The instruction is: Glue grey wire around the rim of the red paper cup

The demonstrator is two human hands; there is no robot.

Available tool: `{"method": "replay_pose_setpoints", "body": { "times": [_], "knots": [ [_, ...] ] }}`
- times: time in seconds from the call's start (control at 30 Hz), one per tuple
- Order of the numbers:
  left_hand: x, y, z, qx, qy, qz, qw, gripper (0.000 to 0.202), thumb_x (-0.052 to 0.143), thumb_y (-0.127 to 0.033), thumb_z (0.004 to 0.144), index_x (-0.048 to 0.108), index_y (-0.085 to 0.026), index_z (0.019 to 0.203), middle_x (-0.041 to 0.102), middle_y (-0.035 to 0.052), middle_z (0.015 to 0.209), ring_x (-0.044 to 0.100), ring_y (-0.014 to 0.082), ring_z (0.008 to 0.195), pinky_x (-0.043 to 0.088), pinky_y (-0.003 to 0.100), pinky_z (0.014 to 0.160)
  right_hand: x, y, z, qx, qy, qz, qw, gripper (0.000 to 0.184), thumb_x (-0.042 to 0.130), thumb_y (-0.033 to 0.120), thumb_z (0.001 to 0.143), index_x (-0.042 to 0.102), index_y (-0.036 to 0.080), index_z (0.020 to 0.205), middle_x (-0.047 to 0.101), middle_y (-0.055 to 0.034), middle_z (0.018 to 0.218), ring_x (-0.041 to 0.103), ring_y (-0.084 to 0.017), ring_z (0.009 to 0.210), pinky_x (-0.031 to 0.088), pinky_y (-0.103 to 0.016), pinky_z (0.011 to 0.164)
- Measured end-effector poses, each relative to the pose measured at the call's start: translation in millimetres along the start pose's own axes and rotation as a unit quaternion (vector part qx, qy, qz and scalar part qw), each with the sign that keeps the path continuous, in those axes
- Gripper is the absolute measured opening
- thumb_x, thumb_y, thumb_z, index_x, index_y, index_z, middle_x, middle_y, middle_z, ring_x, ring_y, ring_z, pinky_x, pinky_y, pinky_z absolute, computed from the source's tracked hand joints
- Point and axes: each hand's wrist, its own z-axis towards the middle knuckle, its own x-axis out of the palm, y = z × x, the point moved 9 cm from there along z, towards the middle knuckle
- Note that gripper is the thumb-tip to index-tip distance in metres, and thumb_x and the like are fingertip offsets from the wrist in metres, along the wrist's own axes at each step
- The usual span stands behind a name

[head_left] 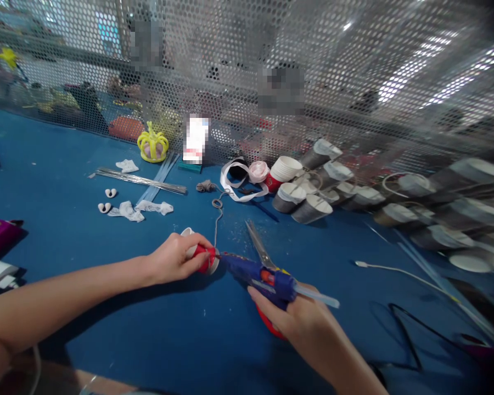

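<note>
Cup (209,265) in curled left hand (178,257), right hand (300,317) round glue gun (247,270)

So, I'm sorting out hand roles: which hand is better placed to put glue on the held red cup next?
Probably the right hand: it holds the blue glue gun, nozzle close to the red cup, while the left hand grips that cup.

Both hands (173,258) are bare, and the slender forearms (90,288) are uncovered as well.
</note>
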Motion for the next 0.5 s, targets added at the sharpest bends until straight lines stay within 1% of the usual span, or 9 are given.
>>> {"method": "replay_pose_setpoints", "body": {
  "times": [0.07, 0.13, 0.2, 0.27, 0.37, 0.43, 0.5],
  "knots": [
    [-0.5, 0, 0, 0.002, -0.003, 0.003, 1.000, 0.020, 0.047, -0.020, 0.081, 0.060, -0.014, 0.095, 0.070, 0.0032, 0.072, 0.062, 0.0118, 0.058, 0.046, 0.020, 0.056, 0, -2, 1, 0.005, -0.010, 0.000, 1.000, 0.017, 0.054, 0.035, 0.070, 0.067, 0.024, 0.067, 0.067, -0.0038, 0.059, 0.064, -0.021, 0.056, 0.050, -0.028, 0.052],
    [-1.9, 0, -1, 0.004, -0.011, 0.012, 1.000, 0.020, 0.047, -0.021, 0.081, 0.060, -0.014, 0.094, 0.070, 0.0033, 0.072, 0.061, 0.0114, 0.056, 0.045, 0.020, 0.054, 3, -8, 2, 0.027, -0.017, -0.002, 0.999, 0.019, 0.053, 0.035, 0.070, 0.067, 0.023, 0.068, 0.068, -0.0045, 0.062, 0.064, -0.021, 0.056, 0.050, -0.029, 0.052],
    [-2.4, 0, 0, 0.004, -0.014, 0.015, 1.000, 0.020, 0.046, -0.022, 0.082, 0.060, -0.014, 0.094, 0.070, 0.0036, 0.072, 0.061, 0.0115, 0.056, 0.046, 0.020, 0.054, 7, -11, 3, 0.036, -0.022, 0.004, 0.999, 0.021, 0.052, 0.036, 0.071, 0.066, 0.021, 0.071, 0.068, -0.0049, 0.063, 0.064, -0.021, 0.055, 0.050, -0.028, 0.052],
    [-1.6, 1, 0, -0.005, -0.009, 0.001, 1.000, 0.020, 0.046, -0.022, 0.083, 0.060, -0.014, 0.095, 0.070, 0.0035, 0.073, 0.062, 0.0118, 0.059, 0.047, 0.020, 0.057, 9, -9, 2, 0.025, -0.019, 0.016, 0.999, 0.020, 0.052, 0.035, 0.071, 0.065, 0.020, 0.071, 0.068, -0.0039, 0.062, 0.064, -0.019, 0.054, 0.050, -0.026, 0.052],
    [-0.5, 3, 1, -0.025, -0.001, -0.020, 1.000, 0.019, 0.046, -0.022, 0.083, 0.060, -0.015, 0.094, 0.071, 0.0036, 0.076, 0.064, 0.0128, 0.065, 0.048, 0.021, 0.062, 5, -2, 0, 0.006, -0.023, 0.027, 0.999, 0.016, 0.051, 0.031, 0.072, 0.062, 0.022, 0.064, 0.065, -0.0012, 0.055, 0.061, -0.016, 0.048, 0.048, -0.022, 0.047],
    [-1.4, 4, 1, -0.039, -0.004, -0.021, 0.999, 0.019, 0.047, -0.023, 0.083, 0.060, -0.015, 0.093, 0.071, 0.0042, 0.079, 0.065, 0.0137, 0.069, 0.048, 0.021, 0.064, 1, 6, -3, -0.021, -0.016, 0.029, 0.999, 0.015, 0.051, 0.027, 0.072, 0.062, 0.024, 0.063, 0.063, 0.0007, 0.050, 0.058, -0.014, 0.043, 0.046, -0.021, 0.043],
    [-2.2, 5, 2, -0.055, -0.005, -0.021, 0.998, 0.019, 0.047, -0.024, 0.083, 0.061, -0.015, 0.093, 0.071, 0.0047, 0.080, 0.065, 0.0145, 0.071, 0.049, 0.022, 0.065, -4, 15, -5, -0.050, -0.021, 0.024, 0.998, 0.015, 0.052, 0.024, 0.073, 0.062, 0.025, 0.062, 0.061, 0.0029, 0.047, 0.056, -0.012, 0.040, 0.044, -0.019, 0.040]
  ]
}}
